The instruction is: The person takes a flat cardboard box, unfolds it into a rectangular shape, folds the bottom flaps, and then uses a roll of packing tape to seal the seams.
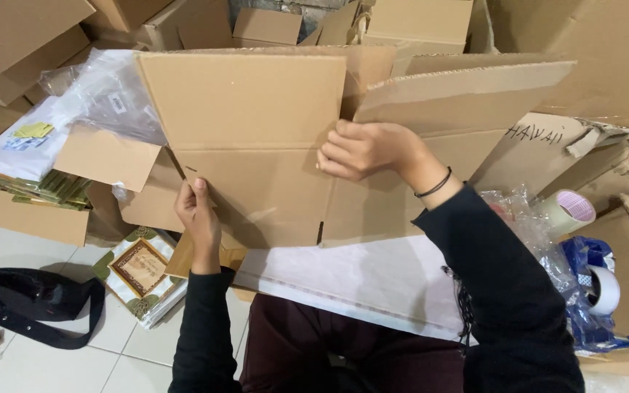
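Stacked cartons crowd the tiled floor.
Left hand and right hand grip a flattened cardboard box; fingertips hidden behind.

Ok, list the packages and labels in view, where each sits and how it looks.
Cardboard box: centre, brown, flaps open, held by left hand and right hand.
Plastic bag: upper left, clear, small white label.
Framed print: floor left, green-gold patterned border.
Tape rolls: right, white.

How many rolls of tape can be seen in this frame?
2. One tape roll with a pinkish core lies at the right, by crinkled plastic wrap; a white tape roll sits below it on blue plastic. Others may be hidden.
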